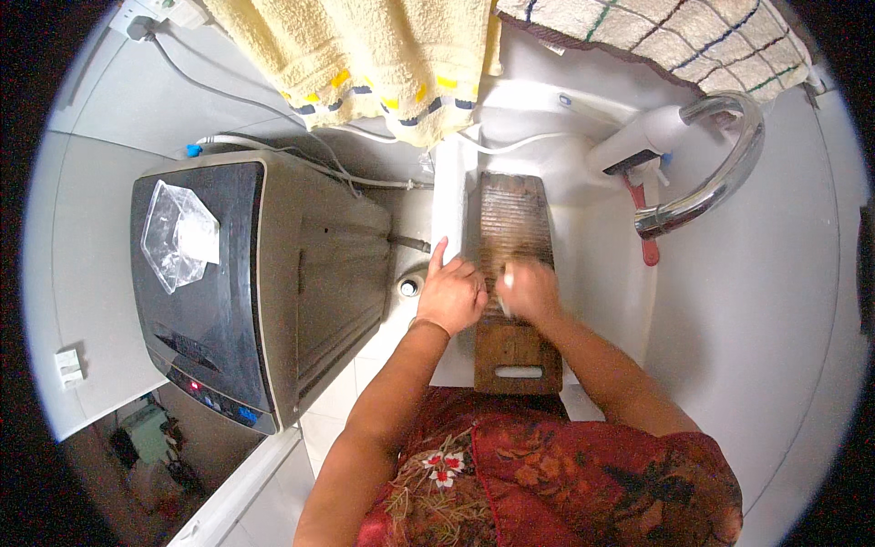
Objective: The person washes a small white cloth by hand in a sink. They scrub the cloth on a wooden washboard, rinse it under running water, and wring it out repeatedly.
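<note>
A wooden washboard (516,219) with a ridged upper part and a slotted handle end leans in the white sink, its handle against my clothing. My right hand (530,290), blurred, is closed over the ridges; something small and whitish shows at its fingers, too blurred to name. My left hand (451,294) rests at the sink's left rim (448,198), index finger stretched out along it and the other fingers curled. Whether anything lies under those curled fingers cannot be told.
A top-loading washing machine (198,273) stands left, a clear plastic container (178,236) on its lid. A chrome faucet (738,164) curves over the sink's right side near a red-handled tool (649,249). Yellow (383,61) and checked towels (656,34) hang beyond. Hoses run behind the machine.
</note>
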`<state>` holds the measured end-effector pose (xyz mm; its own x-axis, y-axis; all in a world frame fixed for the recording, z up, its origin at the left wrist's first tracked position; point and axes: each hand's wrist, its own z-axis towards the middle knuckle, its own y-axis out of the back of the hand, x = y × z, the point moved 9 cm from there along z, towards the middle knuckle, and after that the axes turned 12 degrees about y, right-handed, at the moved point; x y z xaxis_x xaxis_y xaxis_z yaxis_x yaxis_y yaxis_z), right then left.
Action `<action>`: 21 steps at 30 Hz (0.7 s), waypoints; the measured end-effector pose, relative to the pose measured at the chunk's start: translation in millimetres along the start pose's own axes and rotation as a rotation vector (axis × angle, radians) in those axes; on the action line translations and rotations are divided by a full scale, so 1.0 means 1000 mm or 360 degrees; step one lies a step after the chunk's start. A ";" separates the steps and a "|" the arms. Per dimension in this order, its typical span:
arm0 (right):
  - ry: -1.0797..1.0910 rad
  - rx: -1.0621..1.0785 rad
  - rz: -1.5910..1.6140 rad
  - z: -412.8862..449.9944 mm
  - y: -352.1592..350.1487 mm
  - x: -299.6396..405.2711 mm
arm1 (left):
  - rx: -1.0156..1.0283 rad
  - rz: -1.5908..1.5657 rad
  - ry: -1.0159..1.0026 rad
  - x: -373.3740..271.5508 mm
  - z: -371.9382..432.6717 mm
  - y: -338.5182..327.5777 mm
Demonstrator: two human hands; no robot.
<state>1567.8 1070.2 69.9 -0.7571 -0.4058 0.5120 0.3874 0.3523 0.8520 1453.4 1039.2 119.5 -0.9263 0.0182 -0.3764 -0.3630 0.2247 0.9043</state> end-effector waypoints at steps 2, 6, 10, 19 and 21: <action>-0.0162 0.0108 -0.0127 0.046 -0.019 -0.025 | -0.0038 -0.0007 -0.0017 -0.002 -0.001 0.002; -0.0063 -0.0208 -0.0152 0.077 -0.023 -0.037 | -0.0122 -0.0040 -0.0068 -0.005 0.000 0.009; 0.0419 -0.0342 0.0314 0.016 0.003 -0.018 | -0.0051 -0.0102 -0.0036 -0.001 0.001 0.003; 0.0280 -0.0173 -0.0043 0.009 -0.010 -0.007 | -0.0005 0.0016 -0.0020 -0.002 0.000 0.000; 0.0085 -0.0070 0.0066 0.054 -0.018 -0.033 | -0.0038 0.0025 -0.0056 -0.005 0.001 0.002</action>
<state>1557.4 1122.3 31.8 -0.7115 -0.4363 0.5508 0.4412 0.3328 0.8334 1457.1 1040.4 123.4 -0.9279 0.0556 -0.3686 -0.3512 0.2009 0.9145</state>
